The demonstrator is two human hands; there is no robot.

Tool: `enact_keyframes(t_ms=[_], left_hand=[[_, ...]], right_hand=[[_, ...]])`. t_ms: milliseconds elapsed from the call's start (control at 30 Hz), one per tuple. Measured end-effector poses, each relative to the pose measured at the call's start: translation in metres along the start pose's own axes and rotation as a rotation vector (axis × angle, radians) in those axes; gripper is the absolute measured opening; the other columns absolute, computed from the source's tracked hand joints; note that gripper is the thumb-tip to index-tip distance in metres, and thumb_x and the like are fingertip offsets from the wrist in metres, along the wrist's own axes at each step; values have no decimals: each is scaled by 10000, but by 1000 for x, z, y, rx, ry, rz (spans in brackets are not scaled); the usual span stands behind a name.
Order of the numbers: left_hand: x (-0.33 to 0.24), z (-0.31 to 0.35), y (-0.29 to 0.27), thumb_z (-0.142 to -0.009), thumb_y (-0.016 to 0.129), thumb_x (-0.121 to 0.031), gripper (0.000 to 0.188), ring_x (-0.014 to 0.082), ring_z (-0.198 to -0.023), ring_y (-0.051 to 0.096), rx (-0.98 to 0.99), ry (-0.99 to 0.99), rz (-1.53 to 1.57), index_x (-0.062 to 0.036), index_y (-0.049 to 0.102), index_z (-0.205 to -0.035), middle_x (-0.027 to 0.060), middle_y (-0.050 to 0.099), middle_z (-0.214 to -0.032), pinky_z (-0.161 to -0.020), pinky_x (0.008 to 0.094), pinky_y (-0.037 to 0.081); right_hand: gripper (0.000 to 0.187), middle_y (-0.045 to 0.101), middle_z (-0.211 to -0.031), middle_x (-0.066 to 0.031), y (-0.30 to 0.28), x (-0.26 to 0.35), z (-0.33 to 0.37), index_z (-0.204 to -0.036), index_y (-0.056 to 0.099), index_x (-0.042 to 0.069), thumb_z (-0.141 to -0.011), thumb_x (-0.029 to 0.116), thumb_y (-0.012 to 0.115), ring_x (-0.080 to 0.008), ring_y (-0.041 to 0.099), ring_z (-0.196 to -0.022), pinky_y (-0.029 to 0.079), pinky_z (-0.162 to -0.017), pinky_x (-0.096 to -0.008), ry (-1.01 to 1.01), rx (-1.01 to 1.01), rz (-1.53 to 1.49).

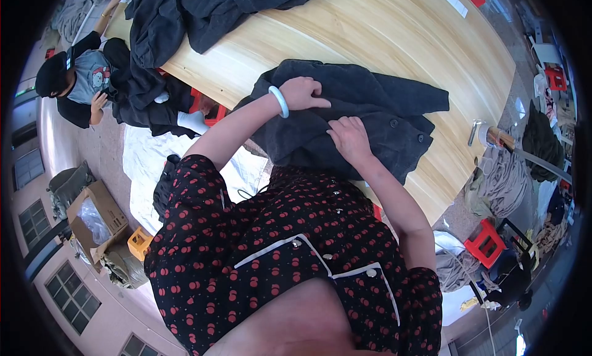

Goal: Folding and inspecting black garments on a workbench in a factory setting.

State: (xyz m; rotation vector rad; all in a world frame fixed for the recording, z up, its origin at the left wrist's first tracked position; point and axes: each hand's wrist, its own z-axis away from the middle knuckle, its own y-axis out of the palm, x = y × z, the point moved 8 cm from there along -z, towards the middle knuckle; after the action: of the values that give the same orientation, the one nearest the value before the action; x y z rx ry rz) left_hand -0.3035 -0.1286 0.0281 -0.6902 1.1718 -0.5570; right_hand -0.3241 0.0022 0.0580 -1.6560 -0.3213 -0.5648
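Note:
A dark charcoal jacket [382, 96] lies on the wooden table in front of me, a sleeve stretching to the right and buttons showing at its right part. My left hand [300, 94], with a pale bangle [279, 101] at the wrist, rests over the jacket's upper part. Its thumb stands apart from the bent fingers, and nothing shows between them. Closer to me, my right hand [350, 138] has its fingers bent together on the jacket's front, pinching the cloth near a fold.
More dark garments [185, 17] are heaped at the table's far left. The wooden table [478, 60] extends far and right. Beyond its left edge sits a person [92, 78] with dark cloth on the lap. A red stool [485, 244] and grey cloth piles [502, 177] stand at right.

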Motion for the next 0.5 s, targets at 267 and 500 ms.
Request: enact_keyframes(t_ms=[267, 500], left_hand=[[9, 6, 20, -660, 652, -297, 387, 311, -851, 556, 176, -36, -87, -27, 568, -924, 171, 586, -878, -768, 371, 438], [26, 14, 16, -675, 638, -300, 369, 325, -831, 556, 145, -88, 58, -15, 594, -906, 176, 594, -851, -755, 366, 437]], right_hand=[[116, 512, -731, -94, 0, -6, -6, -830, 571, 41, -740, 114, 563, -263, 513, -753, 389, -731, -352, 98, 6, -50], [111, 547, -749, -119, 11, -3, -20, -802, 576, 39, -757, 128, 527, -272, 537, -772, 394, -741, -354, 68, 26, -58]])
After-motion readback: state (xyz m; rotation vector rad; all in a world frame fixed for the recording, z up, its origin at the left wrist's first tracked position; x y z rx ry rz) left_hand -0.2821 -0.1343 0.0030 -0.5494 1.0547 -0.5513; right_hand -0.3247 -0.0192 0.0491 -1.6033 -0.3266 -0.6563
